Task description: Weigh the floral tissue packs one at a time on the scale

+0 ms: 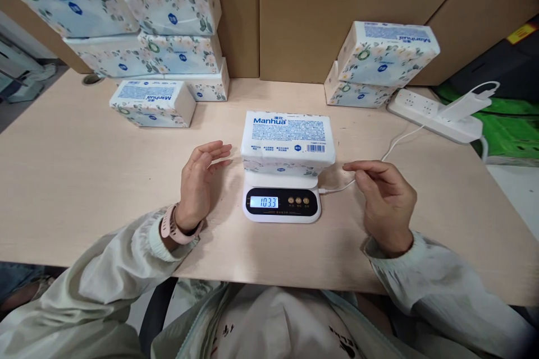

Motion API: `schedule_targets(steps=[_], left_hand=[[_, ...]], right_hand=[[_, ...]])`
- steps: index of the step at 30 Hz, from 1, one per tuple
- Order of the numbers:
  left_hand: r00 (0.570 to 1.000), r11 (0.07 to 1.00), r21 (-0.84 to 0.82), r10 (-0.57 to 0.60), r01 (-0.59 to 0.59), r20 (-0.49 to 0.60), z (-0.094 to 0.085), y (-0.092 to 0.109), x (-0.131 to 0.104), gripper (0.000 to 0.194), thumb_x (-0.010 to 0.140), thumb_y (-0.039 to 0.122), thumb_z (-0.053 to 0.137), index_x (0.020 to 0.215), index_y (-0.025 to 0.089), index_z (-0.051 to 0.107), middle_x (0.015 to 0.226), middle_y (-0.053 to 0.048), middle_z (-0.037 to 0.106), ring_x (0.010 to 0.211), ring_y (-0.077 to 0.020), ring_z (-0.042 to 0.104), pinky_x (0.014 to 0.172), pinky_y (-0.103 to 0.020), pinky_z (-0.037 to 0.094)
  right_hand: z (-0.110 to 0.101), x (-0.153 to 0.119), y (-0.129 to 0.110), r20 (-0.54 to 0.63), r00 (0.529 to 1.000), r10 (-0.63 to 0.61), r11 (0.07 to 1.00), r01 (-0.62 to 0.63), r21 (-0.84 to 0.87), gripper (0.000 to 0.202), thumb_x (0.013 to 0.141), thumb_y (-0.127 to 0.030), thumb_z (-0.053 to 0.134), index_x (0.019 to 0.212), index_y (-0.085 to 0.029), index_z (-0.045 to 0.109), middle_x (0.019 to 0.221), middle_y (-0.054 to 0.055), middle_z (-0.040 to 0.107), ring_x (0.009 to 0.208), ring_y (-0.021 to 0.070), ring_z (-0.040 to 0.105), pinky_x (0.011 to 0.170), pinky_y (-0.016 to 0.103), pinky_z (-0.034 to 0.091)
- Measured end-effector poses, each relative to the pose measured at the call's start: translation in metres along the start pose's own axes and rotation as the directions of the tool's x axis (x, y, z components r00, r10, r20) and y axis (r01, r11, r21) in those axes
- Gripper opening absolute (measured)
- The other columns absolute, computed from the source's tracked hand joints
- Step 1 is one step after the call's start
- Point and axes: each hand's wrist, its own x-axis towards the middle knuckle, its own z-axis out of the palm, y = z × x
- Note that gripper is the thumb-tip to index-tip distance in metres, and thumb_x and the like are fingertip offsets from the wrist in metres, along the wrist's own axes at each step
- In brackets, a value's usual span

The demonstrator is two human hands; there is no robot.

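A white tissue pack (288, 137) with blue print lies on a small white digital scale (282, 180), whose lit display reads 103.3. To the left of the pack is my left hand (200, 182), its fingers apart and holding nothing; a gap separates it from the pack. My right hand (385, 199) hovers to the right of the scale, also touching neither pack nor scale. Its fingers are extended with the thumb close beneath them, and nothing shows between them. A white cable (337, 189) runs from the scale's right side.
Tissue packs (177, 55) are stacked at the back left, with a single pack (151, 102) in front of them. Two stacked packs (385, 59) stand at the back right beside a white power strip (433, 115). Brown cardboard (311, 17) borders the table's rear.
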Motion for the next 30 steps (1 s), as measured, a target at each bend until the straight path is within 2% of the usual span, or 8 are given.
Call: schedule_targets(steps=[9, 14, 22, 30], left_hand=[[1.0, 1.0, -0.002, -0.011, 0.011, -0.016, 0.0014, 0.0002, -0.0006, 0.028, 0.096, 0.046, 0.07, 0.112, 0.024, 0.077, 0.116, -0.01, 0.081, 0.114, -0.0287, 0.074, 0.097, -0.046, 0.061], [1.0, 0.999, -0.037, -0.01, 0.01, -0.015, 0.001, 0.0007, -0.0006, 0.028, 0.094, 0.043, 0.074, 0.111, 0.023, 0.079, 0.115, -0.009, 0.082, 0.111, -0.0258, 0.074, 0.093, -0.041, 0.061], [1.0, 1.0, -0.001, -0.006, 0.006, -0.01, 0.0012, 0.0028, -0.0013, 0.03, 0.095, 0.045, 0.07, 0.114, 0.022, 0.077, 0.117, -0.01, 0.081, 0.113, -0.0267, 0.074, 0.095, -0.042, 0.062], [1.0, 1.0, 0.024, -0.008, 0.008, -0.001, 0.0, 0.0006, -0.0013, 0.029, 0.097, 0.043, 0.067, 0.116, 0.021, 0.074, 0.12, -0.012, 0.08, 0.115, -0.0274, 0.075, 0.098, -0.043, 0.062]], right_hand=[[0.0001, 0.0, -0.0009, 0.004, 1.0, 0.006, 1.0, -0.006, 0.001, 0.01, 0.096, -0.042, 0.078, 0.096, -0.033, 0.082, 0.094, 0.004, 0.083, 0.091, 0.0257, 0.079, 0.083, 0.045, 0.065], [0.0001, 0.0002, -0.0001, 0.022, 1.0, 0.004, 1.0, -0.004, 0.007, 0.009, 0.096, -0.041, 0.078, 0.097, -0.034, 0.083, 0.094, 0.004, 0.083, 0.09, 0.0253, 0.078, 0.081, 0.044, 0.064], [-0.0018, 0.0003, -0.0002, 0.047, 0.999, -0.021, 1.0, 0.021, -0.002, 0.01, 0.099, -0.039, 0.076, 0.099, -0.032, 0.083, 0.095, 0.004, 0.083, 0.09, 0.0247, 0.077, 0.081, 0.043, 0.062], [-0.0026, -0.0028, -0.0003, 0.057, 0.998, 0.016, 1.0, -0.015, -0.006, 0.012, 0.1, -0.041, 0.076, 0.098, -0.031, 0.083, 0.095, 0.004, 0.082, 0.09, 0.0241, 0.076, 0.083, 0.042, 0.061]])
